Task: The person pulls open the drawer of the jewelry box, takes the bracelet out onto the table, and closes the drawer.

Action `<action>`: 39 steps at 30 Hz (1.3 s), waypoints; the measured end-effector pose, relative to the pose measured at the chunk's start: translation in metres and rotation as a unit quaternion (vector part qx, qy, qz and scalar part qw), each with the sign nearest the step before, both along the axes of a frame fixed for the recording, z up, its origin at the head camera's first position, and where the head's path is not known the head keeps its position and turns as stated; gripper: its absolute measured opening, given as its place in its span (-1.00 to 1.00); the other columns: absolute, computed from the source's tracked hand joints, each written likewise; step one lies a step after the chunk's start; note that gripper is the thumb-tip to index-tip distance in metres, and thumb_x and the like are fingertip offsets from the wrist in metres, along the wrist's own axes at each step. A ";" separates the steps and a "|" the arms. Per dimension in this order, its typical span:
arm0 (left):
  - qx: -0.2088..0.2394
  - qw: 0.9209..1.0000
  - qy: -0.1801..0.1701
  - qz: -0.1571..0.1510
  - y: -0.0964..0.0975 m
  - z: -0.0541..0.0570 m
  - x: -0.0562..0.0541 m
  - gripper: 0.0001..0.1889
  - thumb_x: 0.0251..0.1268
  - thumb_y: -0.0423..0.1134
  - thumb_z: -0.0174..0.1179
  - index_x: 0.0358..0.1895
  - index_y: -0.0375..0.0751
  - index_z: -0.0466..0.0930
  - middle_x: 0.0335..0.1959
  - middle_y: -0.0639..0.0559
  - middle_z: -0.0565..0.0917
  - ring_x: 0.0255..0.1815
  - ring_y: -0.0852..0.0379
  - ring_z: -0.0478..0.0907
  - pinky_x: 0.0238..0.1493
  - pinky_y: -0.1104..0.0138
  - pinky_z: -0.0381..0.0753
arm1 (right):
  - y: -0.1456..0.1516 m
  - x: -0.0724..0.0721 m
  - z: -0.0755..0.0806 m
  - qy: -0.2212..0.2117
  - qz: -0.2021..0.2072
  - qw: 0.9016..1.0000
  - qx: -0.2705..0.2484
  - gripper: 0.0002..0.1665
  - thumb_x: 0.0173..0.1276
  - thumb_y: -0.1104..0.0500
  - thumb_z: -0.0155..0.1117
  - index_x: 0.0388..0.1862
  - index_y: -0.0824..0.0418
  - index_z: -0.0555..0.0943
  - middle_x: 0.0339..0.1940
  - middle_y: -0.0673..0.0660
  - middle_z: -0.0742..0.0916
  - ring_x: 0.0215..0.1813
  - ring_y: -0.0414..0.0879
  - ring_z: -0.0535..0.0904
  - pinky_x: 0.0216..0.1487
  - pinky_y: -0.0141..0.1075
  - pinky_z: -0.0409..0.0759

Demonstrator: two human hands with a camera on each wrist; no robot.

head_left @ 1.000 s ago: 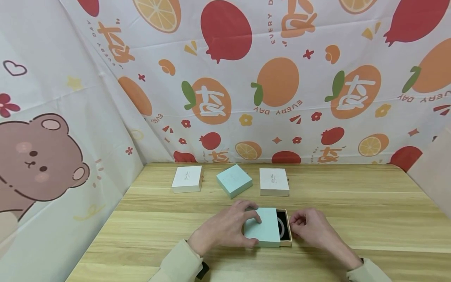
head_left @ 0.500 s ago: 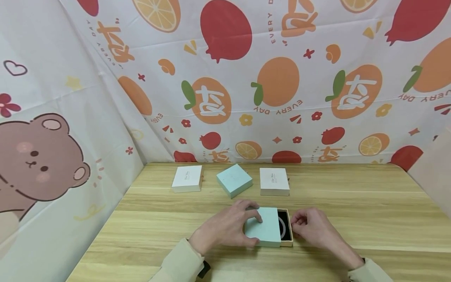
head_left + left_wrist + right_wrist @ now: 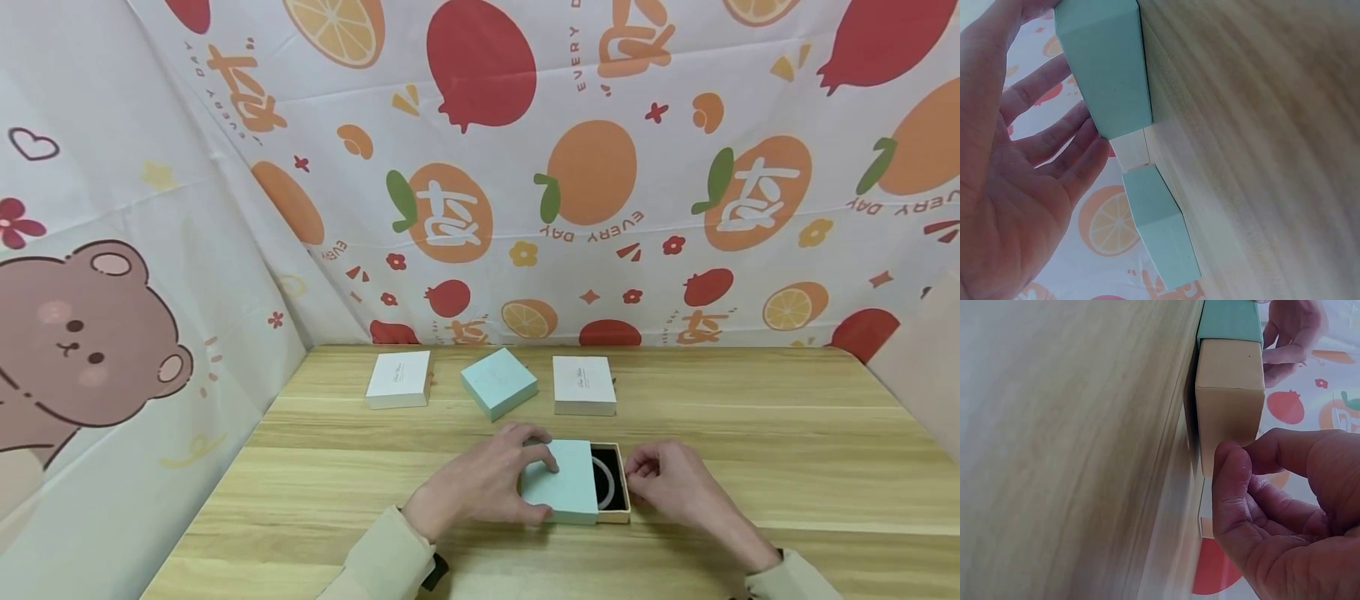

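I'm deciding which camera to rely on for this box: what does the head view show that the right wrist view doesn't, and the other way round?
Only the head view: the pale ring lying in the open part of the tray, the rear teal box and the bear print at left.

Only the right wrist view: the outer end face of the tray, with fingertips of the right hand partly in front of it.

Both: the teal cover, the left hand on it, the right hand, the tray and the fruit-print cloth.

You've got open table [image 3: 795, 450] right of your right hand [image 3: 671, 483], but beyond your left hand [image 3: 483, 479] the far mint box [image 3: 498, 379] between white boxes [image 3: 584, 382] blocks you.
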State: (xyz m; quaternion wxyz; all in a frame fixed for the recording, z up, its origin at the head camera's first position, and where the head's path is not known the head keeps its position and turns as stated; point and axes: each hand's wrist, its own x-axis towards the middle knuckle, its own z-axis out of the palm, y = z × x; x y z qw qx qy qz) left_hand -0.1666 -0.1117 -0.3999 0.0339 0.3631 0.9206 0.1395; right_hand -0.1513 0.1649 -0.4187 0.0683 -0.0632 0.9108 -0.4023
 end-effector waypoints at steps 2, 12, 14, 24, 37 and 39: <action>0.000 1.000 -0.001 0.001 0.000 0.000 0.000 -0.58 0.09 0.17 0.41 0.02 0.18 0.68 0.36 0.08 0.51 0.39 0.07 0.41 0.30 0.28 0.56 | 0.001 0.000 0.000 0.000 0.000 1.000 0.001 -0.86 0.12 0.38 0.31 -0.45 0.14 0.68 -0.54 -0.02 0.65 -0.42 -0.20 0.52 -0.38 -0.44 0.47; -0.005 1.000 0.000 0.001 0.000 0.001 -0.001 -0.57 0.09 0.18 0.41 0.03 0.17 0.68 0.36 0.07 0.52 0.38 0.07 0.42 0.32 0.26 0.55 | 0.004 -0.001 0.001 -0.005 -0.005 1.000 -0.001 -0.87 0.10 0.37 0.32 -0.43 0.15 0.68 -0.54 -0.02 0.66 -0.42 -0.20 0.53 -0.38 -0.43 0.48; -0.004 1.000 -0.001 0.001 0.000 0.001 -0.001 -0.57 0.09 0.18 0.41 0.03 0.16 0.68 0.36 0.07 0.52 0.38 0.07 0.42 0.32 0.25 0.55 | 0.005 -0.001 0.000 -0.006 -0.005 1.000 -0.002 -0.88 0.10 0.37 0.32 -0.43 0.16 0.68 -0.53 -0.01 0.66 -0.42 -0.19 0.53 -0.38 -0.43 0.49; -0.002 1.000 -0.001 -0.001 0.000 0.000 -0.001 -0.57 0.09 0.19 0.41 0.02 0.18 0.68 0.36 0.07 0.51 0.38 0.08 0.41 0.31 0.27 0.55 | 0.012 -0.001 -0.001 0.003 -0.006 1.000 0.010 -0.87 0.09 0.36 0.32 -0.42 0.15 0.68 -0.51 -0.02 0.66 -0.41 -0.21 0.52 -0.36 -0.43 0.49; 0.001 1.000 -0.004 0.000 0.000 0.000 -0.001 -0.58 0.09 0.18 0.41 0.01 0.18 0.68 0.34 0.08 0.51 0.36 0.09 0.42 0.28 0.29 0.56 | 0.018 -0.001 0.000 0.007 -0.004 1.000 0.005 -0.87 0.09 0.35 0.33 -0.40 0.16 0.70 -0.50 -0.02 0.68 -0.42 -0.25 0.54 -0.34 -0.44 0.51; 0.001 1.000 -0.004 0.000 0.000 -0.001 -0.001 -0.58 0.09 0.19 0.41 0.01 0.19 0.68 0.34 0.08 0.52 0.36 0.09 0.42 0.28 0.29 0.56 | 0.019 -0.002 0.000 0.007 -0.005 1.000 0.009 -0.88 0.10 0.35 0.32 -0.39 0.15 0.70 -0.49 -0.02 0.68 -0.41 -0.24 0.53 -0.34 -0.44 0.50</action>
